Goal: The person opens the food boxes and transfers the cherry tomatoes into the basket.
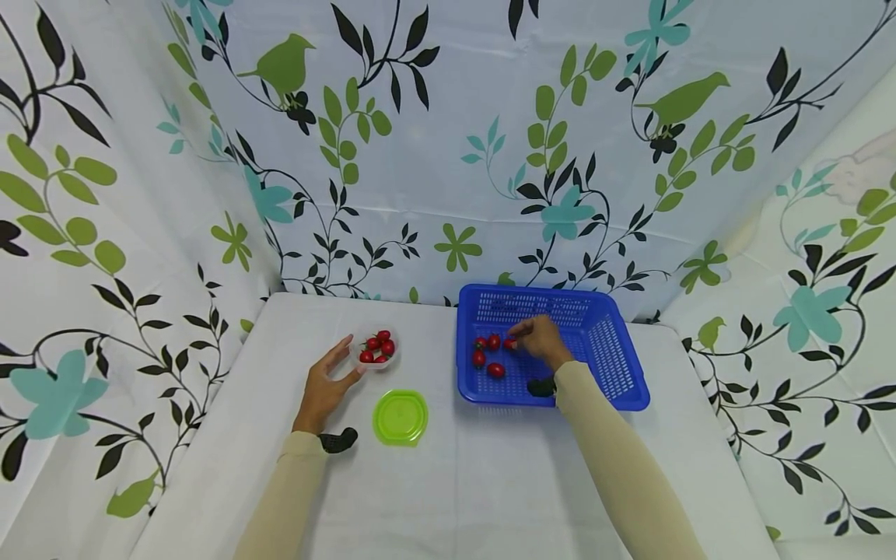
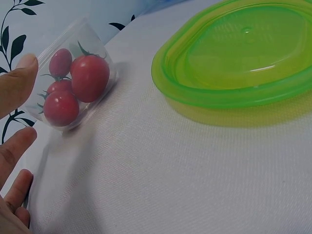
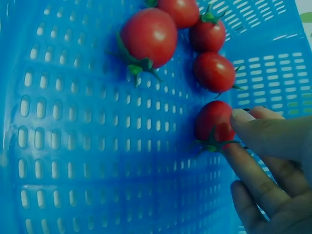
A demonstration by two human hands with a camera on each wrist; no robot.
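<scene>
In the head view, my left hand (image 1: 325,390) is beside a small clear plastic container (image 2: 92,39) with several cherry tomatoes (image 2: 90,78) in it. Its fingers are fairly straight, with the thumb close against the container's side. My right hand (image 1: 540,341) reaches into a blue plastic basket (image 1: 633,365). There, in the right wrist view, thumb and index finger pinch a red cherry tomato (image 3: 213,121) with a green stem. Several other tomatoes (image 3: 151,38) lie in the basket near it. Part of the pinched tomato is hidden behind the fingertips.
A bright green lid (image 1: 400,418) lies on the white tablecloth (image 1: 448,482) between the hands, nearer than the container. Patterned curtains (image 1: 420,155) hang behind and at both sides of the table. The basket's raised walls surround the right hand.
</scene>
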